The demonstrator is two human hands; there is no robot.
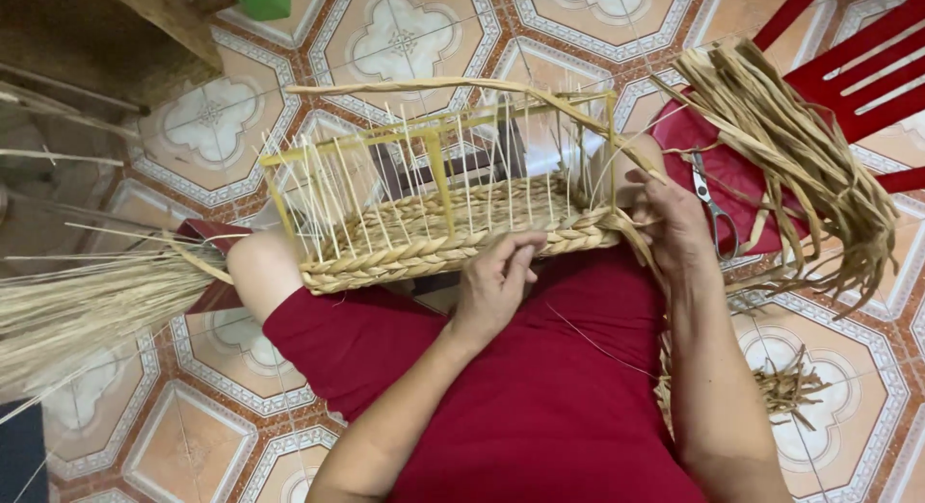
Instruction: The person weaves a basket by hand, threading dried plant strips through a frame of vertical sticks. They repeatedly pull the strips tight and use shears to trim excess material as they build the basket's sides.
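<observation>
A half-woven straw basket [414, 243] rests on my knees, built on a yellow frame [385, 137] with many thin upright sticks. Its lower wall is braided from thick tan rope. My left hand [493, 281] presses on the braided near edge, fingers curled over the rim. My right hand [674, 219] grips the loose braided strand [631, 235] at the basket's right corner. That strand trails down past my right thigh.
A bundle of dried tan fibre [800, 146] hangs over a red plastic chair [848, 69] at right, with scissors [713, 209] lying on its seat. Loose straw stalks [77, 305] lie at left. Fibre scraps [785, 387] sit on the patterned tile floor.
</observation>
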